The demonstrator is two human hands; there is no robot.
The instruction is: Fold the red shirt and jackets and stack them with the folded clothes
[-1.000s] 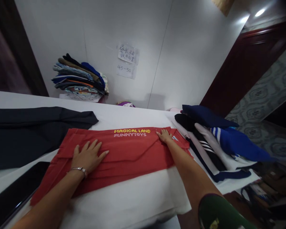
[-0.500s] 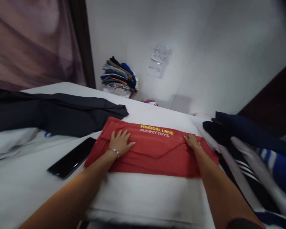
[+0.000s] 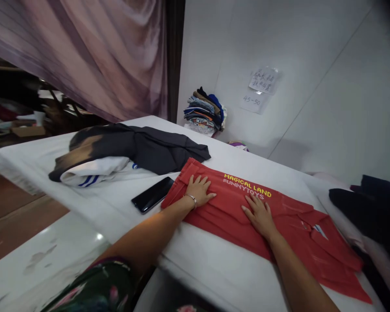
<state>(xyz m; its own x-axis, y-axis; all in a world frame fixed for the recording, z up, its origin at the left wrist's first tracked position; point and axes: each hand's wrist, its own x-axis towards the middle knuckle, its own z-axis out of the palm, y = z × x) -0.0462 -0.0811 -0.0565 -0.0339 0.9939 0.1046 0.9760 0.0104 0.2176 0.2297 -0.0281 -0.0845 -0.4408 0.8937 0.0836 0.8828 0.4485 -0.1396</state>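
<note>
Before you, the bench runs out of view at the bottom; behind it at left hangs a curtain, its top cut off. The red shirt lies on the bench directly under both your hands, which hide part of it, as your right forearm does. Beyond its left end is a dark garment, bunched, its shape hard to make out. At the right edge, dark clothes are blurred and cut off. A stack of folded clothes stands by the wall. Your left hand is open, palm down, on the shirt's left part; your right hand is open too, fingers spread just below the lettering, with the collar off to its right. The phone lies just beside the shirt's left end. The handwriting on the upper paper is blurred. Past the far edge, a purple bundle is mostly hidden.
</note>
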